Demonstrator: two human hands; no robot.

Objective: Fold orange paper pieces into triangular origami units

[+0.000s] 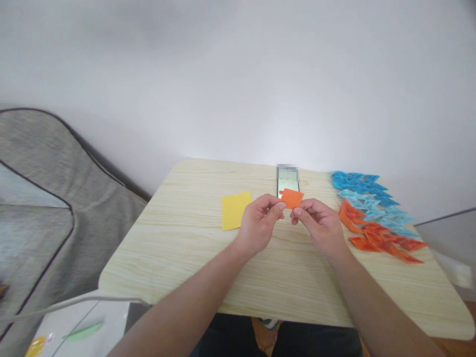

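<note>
A small folded piece of orange paper [291,198] is held up over the middle of the table, between both hands. My left hand [261,220] pinches its left edge with thumb and fingers. On the other side, my right hand [320,224] grips its lower right corner the same way. Just behind the paper lies a phone [287,173] with a lit screen, its near end partly covered. Left of my left hand is a flat yellow paper square [235,210], its right edge partly hidden by that hand.
Rows of folded paper pieces lie along the right side: dark blue [362,184], light blue [379,210] and orange [386,240]. The wooden table [178,248] meets a white wall [238,89]. Grey fabric [96,223] stands at left, above a white surface [89,322].
</note>
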